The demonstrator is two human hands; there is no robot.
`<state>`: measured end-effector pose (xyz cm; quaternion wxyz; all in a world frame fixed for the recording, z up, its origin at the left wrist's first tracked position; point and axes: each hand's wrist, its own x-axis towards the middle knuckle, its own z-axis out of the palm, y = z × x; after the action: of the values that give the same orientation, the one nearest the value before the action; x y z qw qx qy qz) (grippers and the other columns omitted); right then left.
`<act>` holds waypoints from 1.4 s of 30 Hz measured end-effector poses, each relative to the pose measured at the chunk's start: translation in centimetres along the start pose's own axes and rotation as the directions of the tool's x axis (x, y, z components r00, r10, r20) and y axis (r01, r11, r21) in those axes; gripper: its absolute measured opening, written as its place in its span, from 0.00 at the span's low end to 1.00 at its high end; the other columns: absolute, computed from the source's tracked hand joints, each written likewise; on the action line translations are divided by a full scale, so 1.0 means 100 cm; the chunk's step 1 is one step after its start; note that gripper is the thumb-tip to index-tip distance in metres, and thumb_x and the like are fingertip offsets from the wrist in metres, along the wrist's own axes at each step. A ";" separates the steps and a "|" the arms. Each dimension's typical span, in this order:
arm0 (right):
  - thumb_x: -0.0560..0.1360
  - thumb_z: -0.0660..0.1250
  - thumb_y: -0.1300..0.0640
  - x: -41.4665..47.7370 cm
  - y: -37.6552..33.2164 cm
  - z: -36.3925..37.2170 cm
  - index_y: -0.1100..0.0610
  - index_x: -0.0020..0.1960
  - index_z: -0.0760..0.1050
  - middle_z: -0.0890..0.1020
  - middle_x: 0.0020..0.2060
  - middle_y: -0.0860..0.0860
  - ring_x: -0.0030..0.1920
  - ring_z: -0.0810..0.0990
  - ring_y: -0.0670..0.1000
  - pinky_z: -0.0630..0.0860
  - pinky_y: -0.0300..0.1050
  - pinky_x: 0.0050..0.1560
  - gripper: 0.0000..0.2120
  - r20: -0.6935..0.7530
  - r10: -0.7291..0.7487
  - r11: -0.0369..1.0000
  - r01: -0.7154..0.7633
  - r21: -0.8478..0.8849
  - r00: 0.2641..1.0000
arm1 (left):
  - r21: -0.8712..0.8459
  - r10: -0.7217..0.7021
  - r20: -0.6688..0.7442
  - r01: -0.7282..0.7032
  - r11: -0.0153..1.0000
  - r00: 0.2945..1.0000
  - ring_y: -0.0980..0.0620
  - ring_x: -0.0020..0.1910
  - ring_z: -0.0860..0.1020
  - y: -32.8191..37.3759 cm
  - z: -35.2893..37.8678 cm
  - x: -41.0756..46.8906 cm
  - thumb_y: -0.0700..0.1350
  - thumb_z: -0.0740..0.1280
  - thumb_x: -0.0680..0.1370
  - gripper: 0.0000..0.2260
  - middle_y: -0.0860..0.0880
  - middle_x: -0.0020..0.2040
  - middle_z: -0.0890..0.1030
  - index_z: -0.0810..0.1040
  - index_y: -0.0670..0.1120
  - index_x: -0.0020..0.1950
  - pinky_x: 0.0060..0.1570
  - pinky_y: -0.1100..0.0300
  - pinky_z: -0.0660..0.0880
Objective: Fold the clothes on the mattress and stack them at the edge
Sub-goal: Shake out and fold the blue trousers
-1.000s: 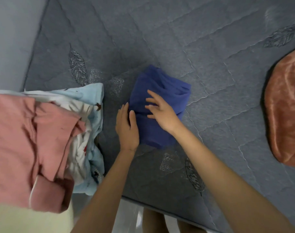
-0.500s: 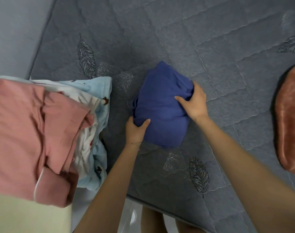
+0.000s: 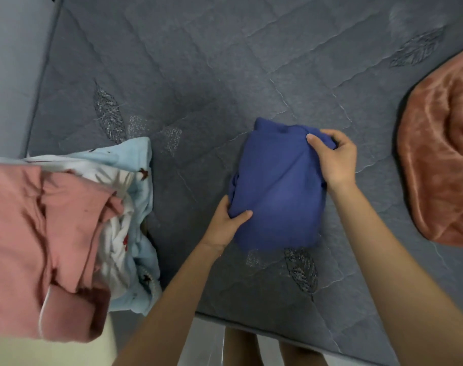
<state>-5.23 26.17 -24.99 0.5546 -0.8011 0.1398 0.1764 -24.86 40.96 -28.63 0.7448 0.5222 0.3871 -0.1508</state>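
Blue garment [image 3: 277, 186]: right hand [image 3: 337, 161] moved to corner.

on the mattress [image 3: 225, 75], a folded garment [image 3: 275, 191] lies between a clothes pile [image 3: 53, 233], left, and a blanket [image 3: 441, 165], right.

Looking down on grey quilted mattress [image 3: 225, 62], leaf stitching [image 3: 107, 114] running across it. Pale grey wall [image 3: 11, 75] running along my left. Glossy white floor [image 3: 206, 342] showing below mattress's near edge.
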 end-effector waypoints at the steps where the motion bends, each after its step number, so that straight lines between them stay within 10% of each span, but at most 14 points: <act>1: 0.73 0.72 0.59 -0.001 0.005 -0.005 0.58 0.53 0.79 0.78 0.47 0.45 0.44 0.75 0.38 0.71 0.31 0.49 0.09 -0.020 -0.043 0.994 0.041 -0.100 0.999 | 0.100 -0.025 -0.031 0.028 0.995 0.999 0.55 0.52 0.78 -0.004 0.006 0.000 0.39 0.70 0.76 0.12 0.54 0.51 0.79 0.72 0.51 0.53 0.46 0.67 0.75; 4: 0.73 0.72 0.59 -0.012 0.030 -0.022 0.57 0.69 0.69 0.66 0.61 0.51 0.59 0.69 0.43 0.64 0.32 0.64 0.27 -0.055 -0.060 0.969 0.045 -0.243 0.997 | 0.387 0.025 -0.252 0.077 0.919 0.967 0.54 0.44 0.74 -0.009 0.012 0.003 0.45 0.70 0.76 0.13 0.52 0.44 0.73 0.67 0.45 0.52 0.36 0.71 0.69; 7: 0.71 0.75 0.52 -0.036 0.059 -0.037 0.60 0.67 0.68 0.70 0.61 0.53 0.59 0.73 0.49 0.68 0.43 0.66 0.30 -0.141 0.105 0.960 -0.138 -0.243 0.984 | 0.319 0.091 -0.358 0.030 0.947 0.929 0.55 0.49 0.75 -0.004 0.011 0.007 0.49 0.72 0.74 0.25 0.48 0.54 0.73 0.64 0.43 0.64 0.42 0.74 0.71; 15: 0.71 0.75 0.52 -0.106 0.108 -0.027 0.63 0.59 0.75 0.81 0.56 0.58 0.57 0.79 0.59 0.75 0.48 0.52 0.22 0.033 0.370 0.894 -0.346 -0.285 0.928 | 0.286 -0.031 -0.190 0.086 0.954 0.981 0.59 0.47 0.78 -0.007 0.031 0.009 0.44 0.72 0.75 0.14 0.52 0.53 0.78 0.74 0.46 0.58 0.42 0.70 0.76; 20: 0.73 0.73 0.57 -0.109 0.104 -0.031 0.55 0.42 0.76 0.82 0.46 0.53 0.43 0.81 0.50 0.77 0.46 0.46 0.06 0.064 0.550 0.829 -0.553 0.081 0.833 | 0.115 -0.107 -0.248 0.139 0.984 0.963 0.59 0.42 0.78 -0.002 0.036 0.005 0.41 0.69 0.77 0.08 0.54 0.46 0.80 0.77 0.45 0.55 0.32 0.72 0.74; 26: 0.73 0.71 0.54 -0.095 0.081 -0.042 0.56 0.55 0.79 0.85 0.47 0.52 0.42 0.83 0.50 0.80 0.40 0.37 0.12 0.295 0.659 0.622 -0.722 0.305 0.692 | -0.167 -0.298 -0.244 0.263 0.950 0.923 0.49 0.48 0.80 0.019 0.041 0.001 0.40 0.68 0.77 0.10 0.45 0.52 0.81 0.78 0.39 0.57 0.41 0.59 0.76; 30: 0.76 0.68 0.53 -0.064 0.048 -0.042 0.54 0.49 0.79 0.85 0.36 0.48 0.33 0.83 0.45 0.79 0.36 0.32 0.05 0.378 0.574 0.559 -0.685 0.466 0.726 | -0.401 -0.309 -0.138 0.232 0.886 0.941 0.46 0.57 0.78 0.055 0.049 0.015 0.44 0.64 0.79 0.16 0.41 0.60 0.80 0.76 0.38 0.64 0.46 0.57 0.79; 34: 0.80 0.62 0.51 -0.029 0.022 -0.034 0.55 0.54 0.75 0.81 0.46 0.51 0.36 0.83 0.47 0.81 0.40 0.36 0.09 0.351 0.515 0.486 -0.603 0.632 0.782 | -0.532 -0.174 -0.169 0.059 0.845 0.970 0.49 0.49 0.82 0.090 0.068 0.034 0.45 0.61 0.82 0.12 0.43 0.55 0.81 0.75 0.41 0.61 0.41 0.57 0.82; 39: 0.81 0.59 0.51 -0.011 0.019 -0.022 0.58 0.60 0.75 0.80 0.57 0.55 0.52 0.77 0.48 0.73 0.45 0.58 0.14 0.113 0.384 0.839 -0.398 0.372 0.916 | 0.065 0.267 -0.355 -0.262 0.963 0.896 0.50 0.52 0.79 0.088 0.088 0.045 0.43 0.58 0.83 0.07 0.43 0.60 0.77 0.68 0.46 0.60 0.49 0.54 0.80; 42: 0.79 0.64 0.55 -0.015 0.031 -0.018 0.58 0.65 0.75 0.77 0.63 0.54 0.63 0.72 0.51 0.65 0.45 0.69 0.16 0.007 0.036 0.982 -0.034 -0.188 0.999 | 0.795 0.677 -0.051 -0.381 0.473 0.734 0.47 0.62 0.73 0.070 0.085 0.052 0.42 0.60 0.82 0.15 0.46 0.66 0.74 0.70 0.46 0.69 0.64 0.48 0.70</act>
<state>-7.61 23.40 -26.38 0.4740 -0.8464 0.1339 0.2025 -13.48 37.19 -26.46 0.3897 0.8892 0.2351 0.0472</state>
